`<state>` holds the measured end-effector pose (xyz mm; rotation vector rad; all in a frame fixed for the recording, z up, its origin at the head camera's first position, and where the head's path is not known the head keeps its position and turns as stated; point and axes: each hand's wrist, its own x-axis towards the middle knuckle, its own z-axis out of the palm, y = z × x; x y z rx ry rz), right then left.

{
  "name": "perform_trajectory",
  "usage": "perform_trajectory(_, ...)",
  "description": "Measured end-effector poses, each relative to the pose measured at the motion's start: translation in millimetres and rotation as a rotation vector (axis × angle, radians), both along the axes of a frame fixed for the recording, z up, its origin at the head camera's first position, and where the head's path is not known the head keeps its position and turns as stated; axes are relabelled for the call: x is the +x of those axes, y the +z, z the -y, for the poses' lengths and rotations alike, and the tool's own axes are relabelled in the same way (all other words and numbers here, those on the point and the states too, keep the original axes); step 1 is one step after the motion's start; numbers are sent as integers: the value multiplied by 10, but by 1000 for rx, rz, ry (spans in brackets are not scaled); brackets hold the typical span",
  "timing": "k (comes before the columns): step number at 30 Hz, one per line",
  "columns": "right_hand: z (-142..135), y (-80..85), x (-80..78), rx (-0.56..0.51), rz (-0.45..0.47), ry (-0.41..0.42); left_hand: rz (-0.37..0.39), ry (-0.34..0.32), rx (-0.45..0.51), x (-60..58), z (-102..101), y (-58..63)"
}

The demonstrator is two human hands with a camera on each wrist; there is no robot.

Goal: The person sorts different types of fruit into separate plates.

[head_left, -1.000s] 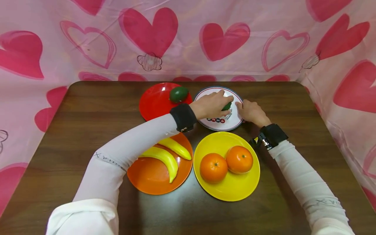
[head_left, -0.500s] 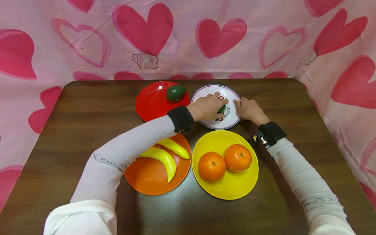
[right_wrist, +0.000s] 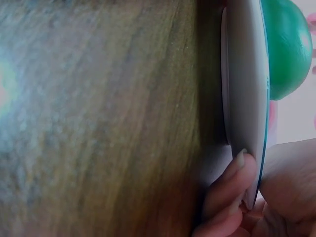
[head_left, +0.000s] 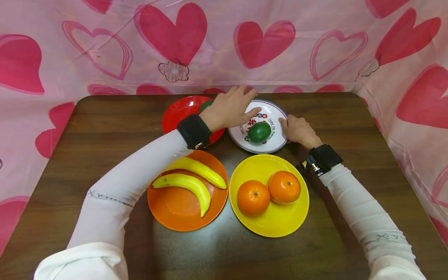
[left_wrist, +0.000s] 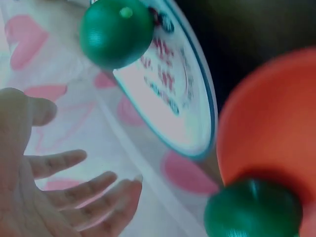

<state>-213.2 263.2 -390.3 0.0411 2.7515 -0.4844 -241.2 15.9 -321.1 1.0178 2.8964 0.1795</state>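
My left hand (head_left: 230, 109) hangs with spread fingers over the gap between the red plate (head_left: 177, 116) and the white plate (head_left: 275, 144), holding nothing. A smooth dark green avocado (head_left: 259, 132) lies on the white plate, apart from that hand. My right hand (head_left: 301, 132) pinches the white plate's right rim. In the right wrist view, fingertips (right_wrist: 242, 170) lie under the rim, with the rest of the hand on its upper side. Another avocado (head_left: 205, 105), partly hidden behind the left hand in the head view, sits on the red plate; the left wrist view shows it more fully.
Nearer the person, an orange plate (head_left: 175, 214) bears two bananas (head_left: 189, 186). Beside it a yellow plate (head_left: 276, 225) holds two oranges (head_left: 253, 197). All stand on a dark wooden table (head_left: 105, 136), backed by a pink heart-patterned cloth (head_left: 217, 42).
My left hand has let go of the avocado on the white plate and moved left and away from the person, its fingers spreading. The right hand stays at the plate's rim.
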Motion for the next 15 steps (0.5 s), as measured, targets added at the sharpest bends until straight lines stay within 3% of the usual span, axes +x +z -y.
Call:
perform_trajectory(4,12,-5,6,-22,2,-9,-13,60,54,-74,270,58)
perform_trajectory(7,20,-1,12,-30,3,-12,-18,106,76,-129,482,32)
perform_trajectory(15,13,32,40,-19,-3,-2,99,156,51,-166,804,-209)
